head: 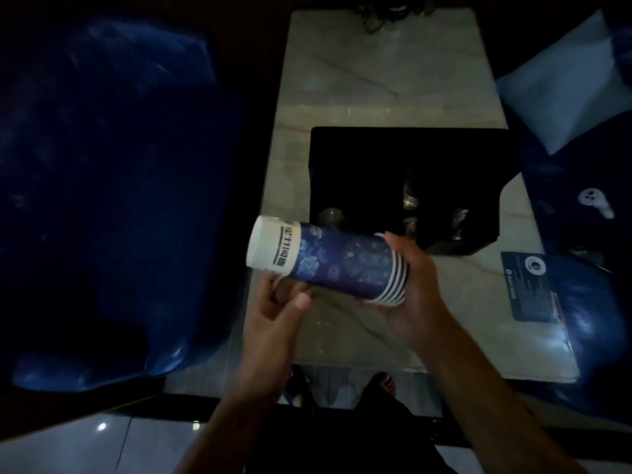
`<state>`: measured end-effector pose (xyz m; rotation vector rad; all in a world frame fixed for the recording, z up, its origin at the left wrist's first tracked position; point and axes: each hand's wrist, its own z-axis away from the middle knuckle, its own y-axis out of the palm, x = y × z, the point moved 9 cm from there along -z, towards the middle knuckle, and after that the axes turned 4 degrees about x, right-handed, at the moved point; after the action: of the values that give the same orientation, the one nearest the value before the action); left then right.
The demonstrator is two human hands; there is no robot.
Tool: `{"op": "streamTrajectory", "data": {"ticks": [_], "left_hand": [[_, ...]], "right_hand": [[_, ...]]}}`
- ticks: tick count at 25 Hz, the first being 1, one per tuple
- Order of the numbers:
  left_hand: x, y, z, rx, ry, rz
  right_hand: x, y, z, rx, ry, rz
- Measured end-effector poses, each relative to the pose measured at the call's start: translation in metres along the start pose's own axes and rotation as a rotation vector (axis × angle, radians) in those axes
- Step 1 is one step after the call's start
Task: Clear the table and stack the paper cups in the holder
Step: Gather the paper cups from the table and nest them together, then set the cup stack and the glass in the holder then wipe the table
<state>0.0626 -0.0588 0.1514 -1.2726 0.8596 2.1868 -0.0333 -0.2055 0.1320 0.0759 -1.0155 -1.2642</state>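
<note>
A stack of several nested paper cups (328,260), blue with a flower print and a white base, lies on its side in the air over the near part of the pale table (376,80). My right hand (410,285) cups the rim end of the stack. My left hand (273,302) supports it from below near the white base end, thumb raised. Behind the cups on the table stands a black holder tray (410,155) with several dark glasses in its wells.
A large blue seat (102,200) fills the left side. On the right lie a light cushion (564,90), a blue printed packet (533,289) at the table's edge and a small white object (593,200). My feet show below the table's near edge.
</note>
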Motion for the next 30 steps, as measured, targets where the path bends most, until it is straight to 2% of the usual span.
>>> {"op": "streamTrajectory", "data": {"ticks": [5,6,8,10,12,16,19,21,23,25,27,30], "left_hand": [[0.019,0.019,-0.001,-0.141,-0.071,0.023],[0.019,0.016,-0.002,-0.147,-0.081,0.041],[0.02,0.01,-0.004,-0.12,-0.096,0.069],[0.027,0.01,-0.006,-0.069,-0.141,0.068],[0.038,0.013,-0.004,-0.029,-0.228,0.082],[0.04,0.014,-0.006,0.073,-0.294,0.063],[0.026,0.007,-0.016,0.094,-0.21,-0.127],[0.021,0.012,-0.02,0.132,-0.136,-0.296],[0.016,0.013,-0.025,0.134,-0.063,-0.401],[0.007,0.01,-0.032,0.119,0.016,-0.457],[0.001,0.012,-0.038,0.123,0.103,-0.489],[-0.009,0.023,-0.053,0.13,0.206,-0.508]], "right_hand": [[-0.073,0.012,0.032,0.006,0.011,-0.275],[-0.082,0.008,0.035,-0.022,0.0,-0.267],[-0.083,-0.011,0.04,-0.16,-0.13,-0.023],[-0.052,-0.018,0.048,-0.271,-0.375,0.264],[-0.034,-0.004,0.051,-0.198,-0.503,0.41],[-0.046,0.017,0.051,-0.061,-0.499,0.599],[-0.023,0.021,0.038,-0.05,-0.494,0.716],[0.02,0.024,0.021,-0.093,-0.525,0.808],[0.061,0.037,0.004,-0.067,-0.512,0.982],[0.079,0.053,-0.01,0.051,-0.4,1.12],[0.09,0.066,-0.015,0.126,-0.311,1.157],[0.111,0.08,-0.011,0.096,-0.392,1.223]]}}
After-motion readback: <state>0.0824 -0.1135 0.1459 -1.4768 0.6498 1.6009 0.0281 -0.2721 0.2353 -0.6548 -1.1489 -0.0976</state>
